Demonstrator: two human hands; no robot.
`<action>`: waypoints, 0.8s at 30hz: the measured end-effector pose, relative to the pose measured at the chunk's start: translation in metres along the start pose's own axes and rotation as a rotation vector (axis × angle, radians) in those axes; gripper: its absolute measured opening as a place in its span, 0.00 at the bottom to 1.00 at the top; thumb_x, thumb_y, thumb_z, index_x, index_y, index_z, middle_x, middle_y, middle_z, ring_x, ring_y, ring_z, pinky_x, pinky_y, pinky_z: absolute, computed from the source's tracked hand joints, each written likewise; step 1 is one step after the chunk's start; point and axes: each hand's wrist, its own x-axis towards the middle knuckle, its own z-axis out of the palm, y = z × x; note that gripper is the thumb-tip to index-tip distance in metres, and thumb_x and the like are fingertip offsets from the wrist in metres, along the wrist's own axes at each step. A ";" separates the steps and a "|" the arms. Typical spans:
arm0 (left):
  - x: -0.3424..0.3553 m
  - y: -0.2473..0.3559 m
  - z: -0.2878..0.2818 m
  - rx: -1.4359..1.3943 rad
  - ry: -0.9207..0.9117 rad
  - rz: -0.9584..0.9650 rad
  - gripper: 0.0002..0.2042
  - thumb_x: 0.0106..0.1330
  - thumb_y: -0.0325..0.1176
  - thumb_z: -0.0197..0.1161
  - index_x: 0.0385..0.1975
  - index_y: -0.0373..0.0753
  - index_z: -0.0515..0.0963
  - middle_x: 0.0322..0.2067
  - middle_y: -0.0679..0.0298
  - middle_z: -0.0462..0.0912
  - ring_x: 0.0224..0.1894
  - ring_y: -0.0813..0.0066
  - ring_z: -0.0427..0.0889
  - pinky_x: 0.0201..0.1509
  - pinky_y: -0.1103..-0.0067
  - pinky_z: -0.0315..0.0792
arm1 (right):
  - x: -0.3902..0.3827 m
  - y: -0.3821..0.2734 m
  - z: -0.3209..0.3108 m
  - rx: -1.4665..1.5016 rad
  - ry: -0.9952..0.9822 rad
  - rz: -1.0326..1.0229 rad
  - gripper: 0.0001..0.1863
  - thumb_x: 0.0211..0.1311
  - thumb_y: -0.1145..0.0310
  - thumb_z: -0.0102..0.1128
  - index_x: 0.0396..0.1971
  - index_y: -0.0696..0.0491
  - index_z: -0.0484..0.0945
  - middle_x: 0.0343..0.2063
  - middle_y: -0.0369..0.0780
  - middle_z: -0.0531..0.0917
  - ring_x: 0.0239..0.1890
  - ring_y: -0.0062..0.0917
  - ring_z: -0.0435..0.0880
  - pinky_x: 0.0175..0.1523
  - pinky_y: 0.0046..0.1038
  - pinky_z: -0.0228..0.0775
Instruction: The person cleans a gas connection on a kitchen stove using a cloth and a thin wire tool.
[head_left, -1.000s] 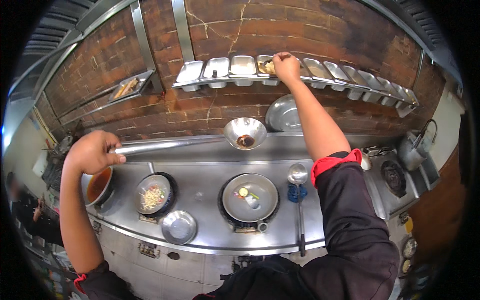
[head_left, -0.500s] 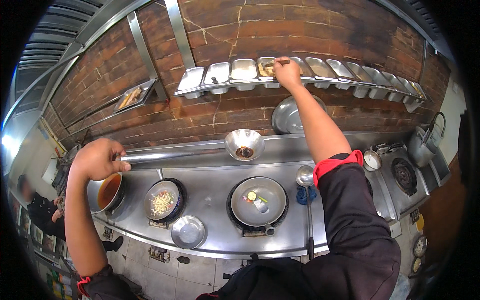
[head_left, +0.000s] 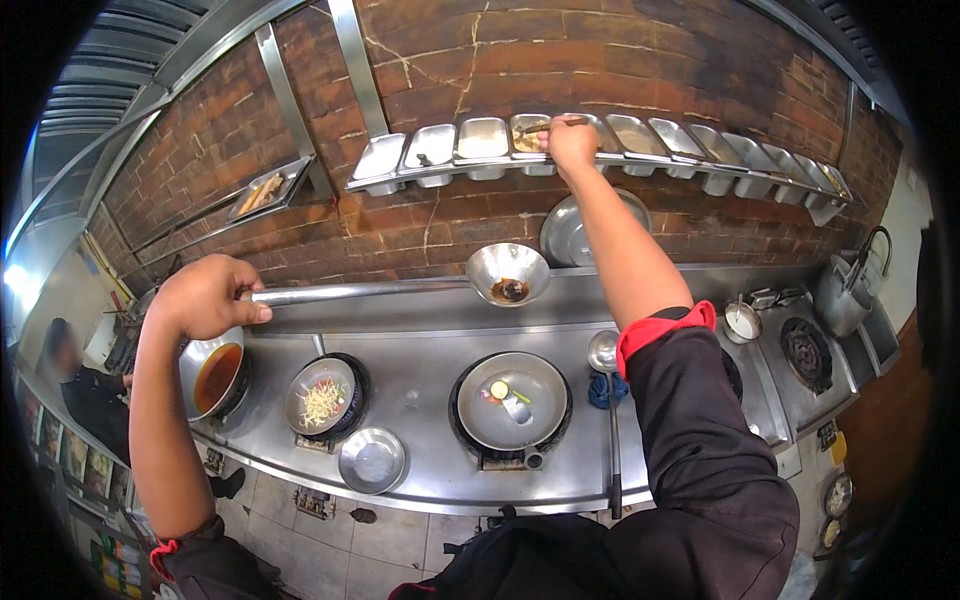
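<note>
My left hand (head_left: 210, 295) grips the steel handle (head_left: 360, 291) of a deep ladle (head_left: 508, 262) whose bowl holds dark brown liquid, raised above the counter's back. My right hand (head_left: 572, 150) reaches to the row of steel containers, closed on a brown spoon (head_left: 566, 123) in a container (head_left: 524, 124) of pale yellowish food. Below are a pan (head_left: 480, 425) with a lime slice and green and purple pieces on a burner, a pan (head_left: 325, 397) with pale shreds, a large bowl (head_left: 214, 380) of red-brown liquid, and a small steel dish (head_left: 372, 460).
A long ladle (head_left: 615, 460) lies on the steel counter (head_left: 420, 370), by a blue cloth. At right are a cream-filled small pot (head_left: 742, 320), a burner (head_left: 805, 355) and a kettle-like vessel (head_left: 842, 300). A tray (head_left: 270, 190) hangs upper left; a person (head_left: 85, 395) stands at the far left.
The ladle in my left hand has shifted slightly right and up since half a second ago. My right hand stays at the container, the spoon's brown handle now plainer than a second ago.
</note>
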 end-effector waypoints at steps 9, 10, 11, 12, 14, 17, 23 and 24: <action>-0.003 0.009 -0.011 0.038 0.008 -0.011 0.16 0.52 0.42 0.76 0.33 0.37 0.83 0.24 0.56 0.82 0.27 0.63 0.81 0.34 0.69 0.71 | -0.008 -0.016 -0.024 0.320 0.060 0.127 0.09 0.68 0.76 0.52 0.41 0.68 0.71 0.32 0.51 0.83 0.29 0.37 0.89 0.28 0.30 0.84; -0.002 0.010 -0.013 0.053 -0.010 -0.021 0.16 0.53 0.42 0.76 0.33 0.36 0.83 0.24 0.56 0.82 0.28 0.63 0.81 0.34 0.69 0.72 | -0.013 -0.020 -0.031 0.336 0.025 0.110 0.12 0.67 0.77 0.52 0.44 0.70 0.69 0.33 0.53 0.82 0.32 0.39 0.89 0.31 0.30 0.85; -0.002 0.009 -0.014 0.063 -0.028 -0.039 0.16 0.55 0.43 0.75 0.33 0.36 0.82 0.25 0.55 0.82 0.29 0.62 0.82 0.35 0.68 0.72 | -0.020 -0.023 -0.037 0.368 -0.012 0.106 0.12 0.67 0.77 0.52 0.45 0.70 0.70 0.34 0.53 0.83 0.35 0.40 0.89 0.35 0.30 0.85; -0.003 0.009 -0.015 0.015 -0.012 -0.041 0.16 0.53 0.41 0.76 0.34 0.37 0.83 0.25 0.57 0.83 0.28 0.65 0.80 0.34 0.70 0.71 | -0.029 -0.029 -0.045 0.361 -0.053 0.072 0.12 0.67 0.76 0.53 0.45 0.70 0.71 0.35 0.52 0.83 0.36 0.39 0.89 0.36 0.29 0.85; -0.005 0.006 -0.017 -0.007 -0.001 -0.039 0.16 0.54 0.41 0.75 0.35 0.37 0.82 0.25 0.58 0.83 0.29 0.67 0.80 0.35 0.70 0.71 | -0.053 -0.041 -0.060 0.348 -0.137 0.030 0.12 0.68 0.75 0.53 0.44 0.69 0.73 0.37 0.51 0.83 0.36 0.38 0.89 0.36 0.29 0.85; -0.004 0.000 -0.018 0.004 0.018 -0.029 0.16 0.54 0.41 0.75 0.34 0.36 0.82 0.25 0.59 0.82 0.29 0.69 0.79 0.35 0.71 0.70 | -0.104 -0.052 -0.091 0.239 -0.249 -0.111 0.11 0.69 0.74 0.56 0.43 0.67 0.77 0.39 0.48 0.84 0.38 0.34 0.89 0.42 0.30 0.83; 0.003 -0.006 -0.017 -0.071 0.021 -0.079 0.16 0.55 0.39 0.74 0.33 0.34 0.80 0.21 0.62 0.77 0.26 0.72 0.76 0.31 0.72 0.68 | -0.154 -0.058 -0.123 -0.426 -0.743 -0.698 0.10 0.63 0.78 0.62 0.43 0.58 0.84 0.43 0.43 0.87 0.46 0.30 0.87 0.56 0.28 0.75; 0.004 -0.004 -0.017 -0.071 0.021 -0.089 0.15 0.54 0.39 0.75 0.32 0.34 0.80 0.20 0.62 0.77 0.25 0.72 0.75 0.31 0.72 0.67 | -0.141 -0.059 -0.117 -0.406 -0.664 -0.816 0.11 0.60 0.79 0.64 0.43 0.57 0.84 0.44 0.44 0.87 0.48 0.31 0.86 0.57 0.29 0.75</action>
